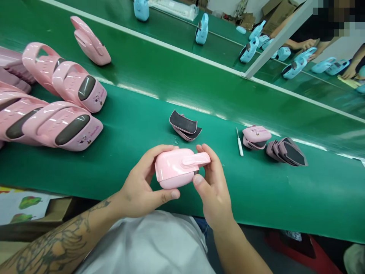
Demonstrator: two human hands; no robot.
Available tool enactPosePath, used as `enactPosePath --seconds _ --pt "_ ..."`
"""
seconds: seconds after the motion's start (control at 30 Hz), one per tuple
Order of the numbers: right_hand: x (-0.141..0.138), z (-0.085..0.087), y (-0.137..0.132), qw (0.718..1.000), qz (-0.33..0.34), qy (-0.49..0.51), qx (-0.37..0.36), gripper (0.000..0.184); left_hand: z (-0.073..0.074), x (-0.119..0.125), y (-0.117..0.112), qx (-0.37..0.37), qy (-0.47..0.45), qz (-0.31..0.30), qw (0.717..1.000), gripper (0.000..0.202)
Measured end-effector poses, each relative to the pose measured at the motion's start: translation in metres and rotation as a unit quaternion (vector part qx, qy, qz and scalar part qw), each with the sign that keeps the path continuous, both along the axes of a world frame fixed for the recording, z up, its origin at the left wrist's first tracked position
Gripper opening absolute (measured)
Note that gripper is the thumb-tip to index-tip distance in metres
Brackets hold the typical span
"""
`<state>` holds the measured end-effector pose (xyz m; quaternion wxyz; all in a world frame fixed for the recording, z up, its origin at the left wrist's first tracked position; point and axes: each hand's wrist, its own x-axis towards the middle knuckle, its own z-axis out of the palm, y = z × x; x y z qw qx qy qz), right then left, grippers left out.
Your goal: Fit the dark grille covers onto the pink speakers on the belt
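Between both hands is a glossy pink plastic housing [174,167] with a handle-like arm and a dark patch near its right end. My left hand [145,182] is closed round its left end, thumb below. My right hand [212,182] grips the right end, its thumb by the dark patch. Just beyond lie curved dark-faced panels [184,122], stacked loosely. A thin white-handled screwdriver [240,142] rests farther right, beside a pink printed cover [256,134] on top of more panels.
Several pink housings with dark windows [72,129] crowd the left side, and one pink housing [90,41] stands farther back. Another stack of curved panels [288,151] sits at right. Behind a metal rail, blue housings [202,29] stand along another green surface, where other people's hands [308,45] work.
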<state>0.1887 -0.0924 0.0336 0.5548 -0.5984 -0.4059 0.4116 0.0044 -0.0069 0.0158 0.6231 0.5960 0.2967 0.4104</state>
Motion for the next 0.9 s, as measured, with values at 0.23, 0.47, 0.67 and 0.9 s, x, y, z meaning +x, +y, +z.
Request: enactPosePath --seconds 0.23,0.47,0.67,0.9 --pt "-0.007 -0.024 -0.008 0.997 0.058 -0.033 -0.04 0.072 -0.023 -0.015 -0.012 0.019 0.065 0.002 0.998 0.083" --pt "0.085 -0.028 0.036 0.875 -0.149 -0.44 -0.136 0.049 -0.024 -0.012 -0.01 0.141 0.209 0.046 0.967 0.068" --pt "0.157 -0.028 0.06 0.777 -0.182 -0.527 -0.29 0.041 -0.023 -0.01 -0.004 0.245 0.246 0.047 0.937 0.053" --pt "0.167 -0.031 0.064 0.782 -0.145 -0.497 -0.346 0.026 -0.015 -0.001 -0.001 0.277 0.24 0.087 0.926 0.044"
